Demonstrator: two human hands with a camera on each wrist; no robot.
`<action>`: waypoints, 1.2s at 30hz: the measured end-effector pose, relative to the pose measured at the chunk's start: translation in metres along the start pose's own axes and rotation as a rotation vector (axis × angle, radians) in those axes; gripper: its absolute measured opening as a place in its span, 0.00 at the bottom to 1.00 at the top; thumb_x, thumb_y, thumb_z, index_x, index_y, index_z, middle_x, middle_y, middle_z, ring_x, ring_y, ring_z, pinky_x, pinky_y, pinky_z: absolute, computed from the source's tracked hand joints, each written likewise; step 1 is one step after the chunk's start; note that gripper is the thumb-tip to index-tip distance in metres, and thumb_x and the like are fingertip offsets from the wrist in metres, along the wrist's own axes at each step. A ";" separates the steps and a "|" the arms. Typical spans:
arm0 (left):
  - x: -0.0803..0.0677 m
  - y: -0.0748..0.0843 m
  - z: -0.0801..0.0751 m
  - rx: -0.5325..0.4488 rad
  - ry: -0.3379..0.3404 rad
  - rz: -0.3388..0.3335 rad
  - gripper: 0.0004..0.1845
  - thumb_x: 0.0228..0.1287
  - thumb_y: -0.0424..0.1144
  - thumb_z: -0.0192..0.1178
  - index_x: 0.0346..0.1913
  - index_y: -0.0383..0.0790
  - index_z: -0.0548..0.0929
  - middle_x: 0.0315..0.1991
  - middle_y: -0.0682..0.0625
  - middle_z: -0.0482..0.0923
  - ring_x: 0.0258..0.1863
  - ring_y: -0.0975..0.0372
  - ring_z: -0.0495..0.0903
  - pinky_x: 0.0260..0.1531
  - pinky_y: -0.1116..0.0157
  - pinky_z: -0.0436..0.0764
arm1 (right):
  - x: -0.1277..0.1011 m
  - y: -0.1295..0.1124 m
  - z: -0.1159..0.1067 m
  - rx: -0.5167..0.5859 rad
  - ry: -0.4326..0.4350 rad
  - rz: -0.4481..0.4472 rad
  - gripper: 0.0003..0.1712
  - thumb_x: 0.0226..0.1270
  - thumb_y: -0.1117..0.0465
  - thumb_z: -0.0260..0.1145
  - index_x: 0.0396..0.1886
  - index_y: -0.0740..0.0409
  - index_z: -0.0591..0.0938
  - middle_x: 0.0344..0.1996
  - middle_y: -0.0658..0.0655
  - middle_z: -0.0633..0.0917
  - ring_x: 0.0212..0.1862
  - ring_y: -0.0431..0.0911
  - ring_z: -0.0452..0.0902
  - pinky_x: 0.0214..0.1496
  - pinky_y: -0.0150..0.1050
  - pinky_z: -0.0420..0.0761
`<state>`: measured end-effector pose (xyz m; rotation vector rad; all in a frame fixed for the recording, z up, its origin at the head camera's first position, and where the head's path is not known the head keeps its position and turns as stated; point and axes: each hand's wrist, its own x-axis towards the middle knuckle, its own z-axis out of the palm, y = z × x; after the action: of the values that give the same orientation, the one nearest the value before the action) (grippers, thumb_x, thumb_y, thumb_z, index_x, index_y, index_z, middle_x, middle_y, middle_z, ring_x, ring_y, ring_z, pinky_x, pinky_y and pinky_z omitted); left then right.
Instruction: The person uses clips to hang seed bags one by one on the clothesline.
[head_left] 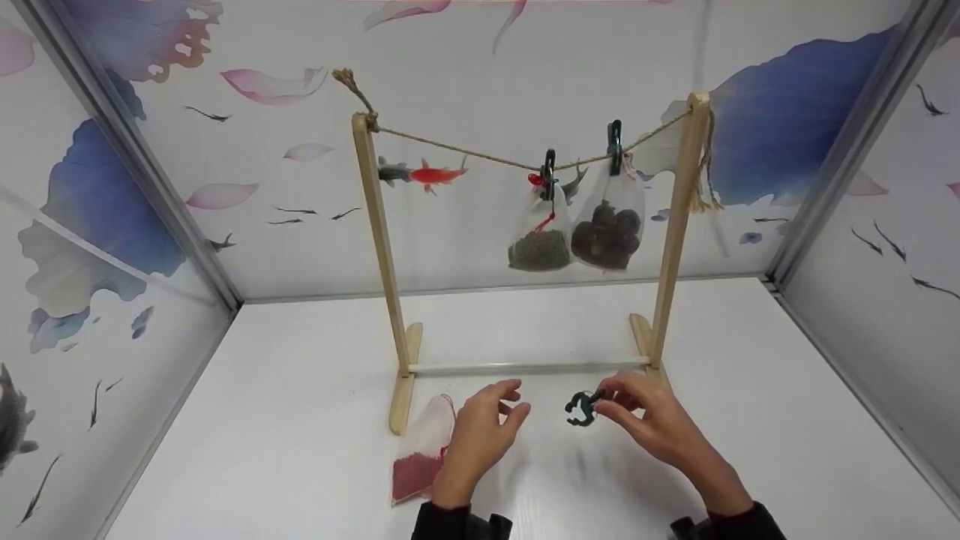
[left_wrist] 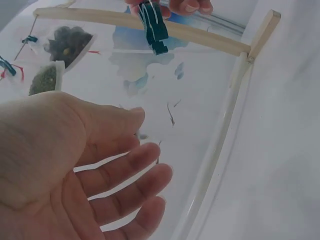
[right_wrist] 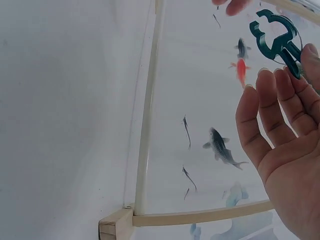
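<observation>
A person's right hand (head_left: 645,416) pinches a dark green plastic clothes clip (head_left: 581,409) by its handle end, fingertips together, just above the white surface (head_left: 300,450) near the front of a wooden drying rack (head_left: 525,367). The clip's long axis runs roughly left to right, its ring-shaped jaws pointing toward the left hand (head_left: 480,435). That hand hovers close beside the clip, empty, fingers loosely spread and slightly curled. A clear pouch of red powder (head_left: 420,457) lies flat on the surface just left of the left hand, the nearer one to it, toward the front edge.
</observation>
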<state>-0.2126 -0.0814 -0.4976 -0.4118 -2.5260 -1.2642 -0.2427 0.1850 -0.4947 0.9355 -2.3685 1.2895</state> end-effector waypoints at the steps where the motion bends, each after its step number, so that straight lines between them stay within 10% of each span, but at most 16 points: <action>1: 0.000 -0.001 -0.002 0.011 0.010 -0.010 0.17 0.68 0.35 0.67 0.56 0.32 0.83 0.44 0.42 0.86 0.38 0.53 0.86 0.39 0.59 0.83 | 0.000 0.000 0.000 -0.004 0.002 -0.008 0.12 0.62 0.72 0.72 0.42 0.56 0.83 0.33 0.49 0.84 0.30 0.39 0.79 0.32 0.32 0.81; 14: -0.011 -0.045 -0.038 0.223 0.151 -0.183 0.15 0.64 0.34 0.68 0.52 0.31 0.85 0.44 0.39 0.85 0.45 0.45 0.83 0.47 0.49 0.80 | -0.001 0.000 -0.005 0.015 0.003 -0.034 0.11 0.66 0.66 0.72 0.43 0.48 0.84 0.35 0.47 0.85 0.31 0.39 0.80 0.33 0.32 0.82; 24: -0.022 -0.066 -0.061 0.361 0.139 -0.489 0.22 0.63 0.38 0.70 0.58 0.32 0.83 0.54 0.32 0.78 0.53 0.40 0.77 0.46 0.37 0.76 | 0.000 0.003 -0.003 0.021 0.011 -0.080 0.12 0.66 0.67 0.72 0.43 0.47 0.83 0.36 0.43 0.83 0.29 0.40 0.79 0.30 0.35 0.81; 36: -0.027 -0.073 -0.069 0.243 0.021 -0.515 0.22 0.62 0.37 0.70 0.56 0.28 0.82 0.43 0.39 0.85 0.45 0.47 0.83 0.46 0.46 0.80 | -0.001 0.004 0.000 0.026 -0.018 -0.051 0.10 0.67 0.65 0.72 0.44 0.48 0.83 0.35 0.43 0.83 0.28 0.41 0.81 0.30 0.33 0.81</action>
<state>-0.2062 -0.1829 -0.5211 0.3259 -2.8217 -1.0755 -0.2444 0.1866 -0.4982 1.0133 -2.3307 1.3011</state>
